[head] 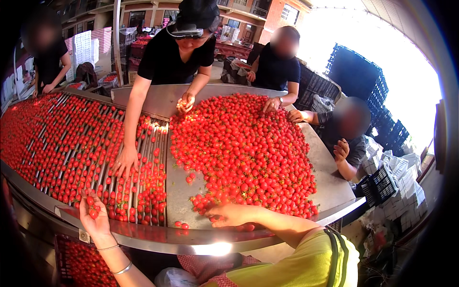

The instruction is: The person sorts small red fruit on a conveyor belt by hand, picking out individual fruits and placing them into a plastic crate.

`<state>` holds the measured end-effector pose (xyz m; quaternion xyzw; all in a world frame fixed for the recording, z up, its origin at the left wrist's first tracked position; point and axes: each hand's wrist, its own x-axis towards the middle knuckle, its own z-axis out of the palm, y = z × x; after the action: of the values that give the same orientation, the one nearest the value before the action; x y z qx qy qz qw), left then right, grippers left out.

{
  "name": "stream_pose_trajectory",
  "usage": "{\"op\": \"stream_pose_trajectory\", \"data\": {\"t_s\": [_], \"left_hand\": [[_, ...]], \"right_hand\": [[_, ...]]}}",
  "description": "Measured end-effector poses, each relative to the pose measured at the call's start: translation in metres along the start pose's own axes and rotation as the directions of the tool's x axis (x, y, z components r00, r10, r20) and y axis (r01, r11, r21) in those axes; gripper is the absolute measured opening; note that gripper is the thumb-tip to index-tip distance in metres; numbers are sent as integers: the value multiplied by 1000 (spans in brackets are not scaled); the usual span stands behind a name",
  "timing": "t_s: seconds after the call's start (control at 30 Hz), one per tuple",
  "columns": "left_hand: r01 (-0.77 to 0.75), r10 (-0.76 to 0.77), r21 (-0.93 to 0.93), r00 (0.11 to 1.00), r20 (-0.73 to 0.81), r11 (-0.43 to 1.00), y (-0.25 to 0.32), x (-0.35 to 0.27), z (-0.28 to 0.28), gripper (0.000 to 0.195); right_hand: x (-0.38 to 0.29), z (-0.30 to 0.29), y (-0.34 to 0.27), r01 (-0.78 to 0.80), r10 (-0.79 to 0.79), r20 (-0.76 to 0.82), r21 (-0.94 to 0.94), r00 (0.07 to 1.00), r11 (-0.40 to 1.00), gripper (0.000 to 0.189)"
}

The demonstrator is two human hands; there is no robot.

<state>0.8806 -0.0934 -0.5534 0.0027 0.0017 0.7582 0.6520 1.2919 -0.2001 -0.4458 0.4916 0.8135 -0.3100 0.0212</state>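
My left hand (95, 215) is turned palm up over the near rim of the roller conveyor (166, 172). A few red cherry tomatoes (94, 209) lie in its curled fingers. My right hand (235, 215) curves palm down at the near edge of a large heap of cherry tomatoes (247, 154) on the metal table (183, 211). Red fruit shows between its thumb and fingers; whether it grips any is hidden. Two loose tomatoes (181, 225) sit left of that hand. Rows of tomatoes (84, 154) rest between the conveyor's rollers.
Across the conveyor, a co-worker's hand (126, 161) reaches onto the rollers, the other (185, 102) holding tomatoes. More co-workers' hands (272, 104) touch the heap's far side. A crate of tomatoes (86, 263) stands below my left arm. Stacked crates (358, 77) rise at the right.
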Motion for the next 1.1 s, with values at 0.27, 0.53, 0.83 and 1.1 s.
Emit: {"op": "stream_pose_trajectory", "data": {"t_s": [0.27, 0.53, 0.83, 1.1], "left_hand": [[-1, 2, -19, 1000, 16, 1000, 0, 1, -8, 35], [-10, 10, -18, 1000, 13, 1000, 2, 2, -13, 38], [-4, 5, -3, 999, 43, 1000, 1, 2, -19, 35], [-35, 35, -11, 999, 5, 999, -3, -3, -16, 35]], "right_hand": [[5, 8, 10, 34, -33, -17, 24, 999, 999, 51], [13, 15, 20, 18, -18, 1, 21, 1000, 1000, 52], [15, 22, 27, 62, -63, 15, 38, 998, 997, 49], [21, 30, 36, 79, -80, 2, 46, 997, 996, 50]]}}
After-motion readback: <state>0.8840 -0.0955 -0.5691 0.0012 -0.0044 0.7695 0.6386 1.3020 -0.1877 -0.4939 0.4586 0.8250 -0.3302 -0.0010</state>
